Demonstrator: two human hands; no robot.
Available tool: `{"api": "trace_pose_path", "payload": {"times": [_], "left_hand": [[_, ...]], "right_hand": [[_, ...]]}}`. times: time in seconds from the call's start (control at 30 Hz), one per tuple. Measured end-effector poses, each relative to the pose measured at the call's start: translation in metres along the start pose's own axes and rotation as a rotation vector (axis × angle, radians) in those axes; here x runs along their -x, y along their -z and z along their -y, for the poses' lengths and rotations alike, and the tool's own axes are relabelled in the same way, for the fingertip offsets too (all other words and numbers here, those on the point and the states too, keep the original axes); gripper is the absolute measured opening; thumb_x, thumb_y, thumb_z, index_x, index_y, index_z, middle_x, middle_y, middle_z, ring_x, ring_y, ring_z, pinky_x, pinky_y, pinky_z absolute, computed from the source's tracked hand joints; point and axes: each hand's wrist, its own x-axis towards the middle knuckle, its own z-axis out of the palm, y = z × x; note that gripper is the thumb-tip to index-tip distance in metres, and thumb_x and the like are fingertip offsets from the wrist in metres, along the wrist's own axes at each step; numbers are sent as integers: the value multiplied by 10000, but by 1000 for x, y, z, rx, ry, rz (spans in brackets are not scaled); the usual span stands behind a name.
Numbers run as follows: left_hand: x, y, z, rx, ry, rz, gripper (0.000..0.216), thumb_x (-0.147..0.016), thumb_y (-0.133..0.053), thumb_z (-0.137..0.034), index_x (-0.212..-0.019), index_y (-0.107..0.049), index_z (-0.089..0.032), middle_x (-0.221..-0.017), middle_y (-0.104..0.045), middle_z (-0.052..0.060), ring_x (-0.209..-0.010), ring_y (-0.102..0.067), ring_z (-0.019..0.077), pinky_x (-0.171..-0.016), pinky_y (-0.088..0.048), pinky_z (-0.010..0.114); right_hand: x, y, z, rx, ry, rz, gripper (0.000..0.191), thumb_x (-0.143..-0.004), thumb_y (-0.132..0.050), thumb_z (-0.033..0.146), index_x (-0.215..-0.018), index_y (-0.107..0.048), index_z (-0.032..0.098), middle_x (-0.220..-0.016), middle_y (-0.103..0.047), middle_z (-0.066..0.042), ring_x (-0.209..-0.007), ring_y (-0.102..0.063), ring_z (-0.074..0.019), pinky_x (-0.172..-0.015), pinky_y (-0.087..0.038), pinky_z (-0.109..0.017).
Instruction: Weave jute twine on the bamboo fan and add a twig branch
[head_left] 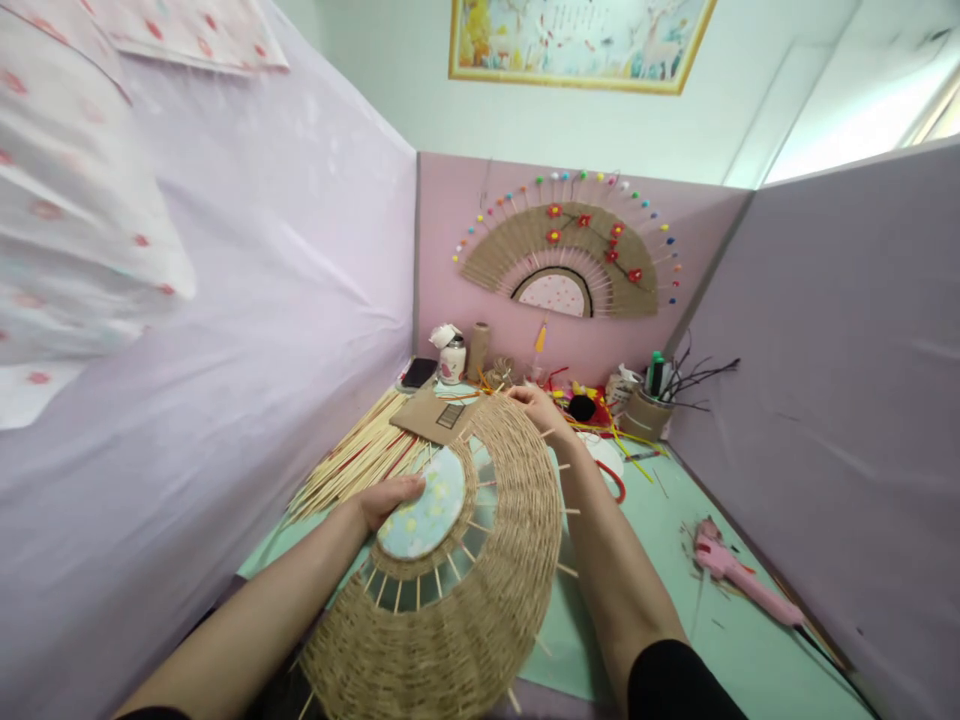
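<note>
A woven twine fan (pixel 525 530) on thin wooden sticks is held up before me, tilted, with stick ends poking past its outer edge. At its inner curve sits a pale blue half-round panel (pixel 431 510) with a yellow flower pattern. My left hand (pixel 394 498) grips this panel, thumb on its front and the other fingers hidden behind. My right hand (pixel 536 405) is at the fan's far upper end, its fingers bent around the edge and partly hidden.
A pink glue gun (pixel 746 580) lies at the right with its cord. Bundled sticks (pixel 352 455) and a cardboard piece (pixel 435 415) lie at the left. Red-handled scissors (pixel 616 482) rest beside my right forearm. A finished fan (pixel 570 245) hangs on the pink back panel.
</note>
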Motion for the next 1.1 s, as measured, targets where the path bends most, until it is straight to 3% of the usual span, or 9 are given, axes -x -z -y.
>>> {"api": "trace_pose_path", "payload": {"times": [0.2, 0.33, 0.43, 0.7, 0.9, 1.1], "left_hand": [[0, -2, 3, -33, 81, 63, 518, -667, -783, -292, -1122, -630, -97, -903, -729, 142, -831, -700, 234, -741, -530, 296], [1, 0, 4, -50, 88, 33, 565, -662, -787, -295, -1162, -612, -98, -898, -730, 140, -817, -700, 228, -747, -528, 297], [2, 1, 4, -52, 81, 39, 582, -659, -789, -317, -1165, -607, -94, -907, -729, 146, -806, -701, 224, -740, -530, 293], [3, 6, 2, -68, 52, 16, 625, -652, -790, -342, -1183, -591, -79, -918, -725, 146, -813, -695, 226, -740, -524, 289], [3, 6, 2, -69, 87, -2, 567, -655, -786, -340, -1122, -617, -67, -963, -716, 157, -838, -691, 240, -804, -515, 339], [3, -1, 2, -98, 88, 9, 639, -619, -812, -355, -1160, -605, -86, -913, -727, 146, -798, -699, 232, -726, -528, 299]], "right_hand": [[3, 11, 1, 22, -103, 130, 273, -651, -673, 405, -699, -640, 138, -582, -578, 17, -525, -462, -87, -510, -353, -217], [12, 25, -4, -23, -177, 294, 238, -610, -714, 320, -764, -655, 148, -648, -620, 8, -555, -504, -94, -526, -384, -218], [16, 33, -17, -125, -186, 342, 268, -567, -747, 267, -795, -644, 172, -665, -626, 18, -559, -516, -97, -528, -397, -220], [14, 23, -49, -368, -140, 241, 378, -533, -804, 398, -723, -567, 173, -590, -553, 42, -513, -488, -87, -526, -397, -228], [4, 19, -33, -387, -38, 98, 288, -591, -775, 354, -705, -574, 182, -614, -545, 49, -543, -462, -74, -536, -357, -213], [1, 19, -20, -310, 94, -35, 210, -599, -755, 295, -660, -585, 187, -589, -520, 51, -536, -420, -72, -526, -316, -216]]}}
